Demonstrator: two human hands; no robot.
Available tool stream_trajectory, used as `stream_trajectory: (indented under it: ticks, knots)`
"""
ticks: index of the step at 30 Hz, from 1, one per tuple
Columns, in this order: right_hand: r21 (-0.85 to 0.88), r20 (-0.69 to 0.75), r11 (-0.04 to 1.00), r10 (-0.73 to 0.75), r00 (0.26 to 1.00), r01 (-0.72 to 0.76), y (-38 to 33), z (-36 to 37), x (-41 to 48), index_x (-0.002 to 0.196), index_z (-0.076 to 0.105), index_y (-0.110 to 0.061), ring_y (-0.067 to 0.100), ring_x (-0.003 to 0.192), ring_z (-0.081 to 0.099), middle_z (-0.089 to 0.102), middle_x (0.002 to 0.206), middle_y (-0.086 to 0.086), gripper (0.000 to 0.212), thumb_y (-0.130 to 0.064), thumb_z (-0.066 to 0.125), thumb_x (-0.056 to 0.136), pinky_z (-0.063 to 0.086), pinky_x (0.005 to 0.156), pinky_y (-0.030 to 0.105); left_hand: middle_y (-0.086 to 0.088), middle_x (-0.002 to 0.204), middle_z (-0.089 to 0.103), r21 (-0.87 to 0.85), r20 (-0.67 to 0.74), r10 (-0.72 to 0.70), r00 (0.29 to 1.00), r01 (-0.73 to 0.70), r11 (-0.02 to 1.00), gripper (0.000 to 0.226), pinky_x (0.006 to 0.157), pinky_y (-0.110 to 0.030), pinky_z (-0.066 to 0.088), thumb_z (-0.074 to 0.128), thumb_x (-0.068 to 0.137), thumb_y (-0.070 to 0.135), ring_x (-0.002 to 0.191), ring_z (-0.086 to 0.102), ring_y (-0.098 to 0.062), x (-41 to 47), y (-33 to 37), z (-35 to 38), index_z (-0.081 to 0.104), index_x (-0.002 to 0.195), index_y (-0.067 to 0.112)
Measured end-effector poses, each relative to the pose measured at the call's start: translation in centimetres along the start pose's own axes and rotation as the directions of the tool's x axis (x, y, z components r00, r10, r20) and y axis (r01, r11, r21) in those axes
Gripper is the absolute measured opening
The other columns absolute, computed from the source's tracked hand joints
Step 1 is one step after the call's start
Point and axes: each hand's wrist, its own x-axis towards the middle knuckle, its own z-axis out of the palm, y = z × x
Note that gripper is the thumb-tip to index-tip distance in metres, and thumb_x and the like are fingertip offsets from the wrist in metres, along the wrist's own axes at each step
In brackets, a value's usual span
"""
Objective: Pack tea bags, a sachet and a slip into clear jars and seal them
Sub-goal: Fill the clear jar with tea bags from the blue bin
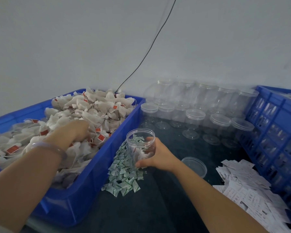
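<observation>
Gripped round its wall by the right hand (158, 158): clear jar (138, 140), upright and lidless just right of the blue bin (97, 179), kept close for short transfers. Dug into the tea bags (94, 106) inside the bin: left hand (72, 132), fingers buried, grip not discernible. Heaped against the bin's right wall: sachets (124, 175). Farther right, within reach: lid (194, 166), slips (247, 187).

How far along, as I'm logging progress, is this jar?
Done: the jar in the right hand holds a few tea bags. In hand: the left hand reaches into the tea bag bin. Left: a sachet from the green pile, a slip from the white pile, the lid beside, plus the empty jars behind.
</observation>
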Motion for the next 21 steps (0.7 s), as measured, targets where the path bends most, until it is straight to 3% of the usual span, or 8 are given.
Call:
stream_trajectory:
  ticks: [2, 6, 11, 15, 18, 21]
  knots:
    - [0.003, -0.011, 1.000, 0.003, 1.000, -0.003, 0.1, -0.1, 0.1, 0.124, 0.033, -0.035, 0.000, 0.108, 0.057, 0.055, 0.120, -0.015, 0.104, -0.050, 0.089, 0.037, 0.048, 0.081, 0.015, -0.002, 0.077, 0.060, -0.093, -0.066, -0.012, 0.998, 0.006, 0.996, 0.032, 0.067, -0.028, 0.041, 0.056, 0.094, 0.040, 0.071, 0.055, -0.016, 0.1, -0.5, -0.3, 0.062, 0.084, 0.010]
    - [-0.005, -0.001, 1.000, 0.008, 1.000, -0.009, 0.3, 0.1, 0.3, 0.123, 0.033, -0.035, 0.004, 0.109, 0.058, 0.055, 0.121, -0.013, 0.104, -0.049, 0.090, 0.038, 0.050, 0.086, 0.020, 0.001, 0.066, 0.062, -0.004, -0.071, -0.023, 0.997, 0.023, 1.000, 0.032, 0.052, -0.024, 0.039, 0.071, 0.080, 0.043, 0.060, 0.055, -0.012, -0.4, -0.3, -0.1, 0.060, 0.069, 0.015]
    - [-0.008, 0.000, 1.000, 0.005, 1.000, -0.005, 0.3, 0.0, 0.3, 0.125, 0.033, -0.035, 0.004, 0.108, 0.059, 0.056, 0.120, -0.013, 0.105, -0.051, 0.090, 0.038, 0.051, 0.087, 0.022, -0.003, 0.082, 0.066, -0.125, -0.001, -0.019, 1.000, 0.019, 0.992, 0.018, 0.068, -0.031, 0.054, 0.068, 0.079, 0.032, 0.073, 0.062, -0.017, -0.1, -0.6, 0.2, 0.062, 0.083, 0.016]
    - [0.001, -0.005, 1.000, 0.007, 1.000, -0.007, 0.3, -0.1, 0.1, 0.124, 0.033, -0.036, 0.004, 0.108, 0.058, 0.055, 0.120, -0.013, 0.105, -0.050, 0.090, 0.038, 0.051, 0.087, 0.022, -0.003, 0.065, 0.060, -0.285, -0.049, -0.002, 0.999, -0.012, 0.958, 0.018, 0.054, -0.026, 0.045, 0.067, 0.081, 0.021, 0.059, 0.055, -0.017, -0.3, -0.8, -0.3, 0.062, 0.066, 0.011]
    - [-0.014, -0.005, 1.000, 0.015, 1.000, -0.015, 0.4, 0.1, 0.1, 0.124, 0.033, -0.037, 0.003, 0.107, 0.059, 0.056, 0.119, -0.015, 0.105, -0.051, 0.090, 0.038, 0.052, 0.089, 0.024, -0.006, 0.077, 0.063, -0.469, -0.277, 0.062, 0.959, -0.191, 0.862, 0.015, 0.056, -0.025, 0.044, 0.066, 0.086, 0.021, 0.063, 0.059, -0.018, -1.1, 0.0, -2.1, 0.061, 0.075, 0.013]
    - [-0.018, -0.001, 1.000, 0.015, 1.000, -0.015, 0.4, 0.3, 0.4, 0.124, 0.035, -0.037, 0.004, 0.108, 0.060, 0.058, 0.120, -0.013, 0.103, -0.050, 0.092, 0.038, 0.053, 0.094, 0.030, 0.003, 0.085, 0.066, -0.677, -0.395, 0.185, 0.900, -0.422, 0.603, 0.001, 0.051, -0.016, 0.049, 0.067, 0.087, 0.023, 0.061, 0.065, -0.005, -3.3, 3.3, -5.1, 0.067, 0.087, 0.022]
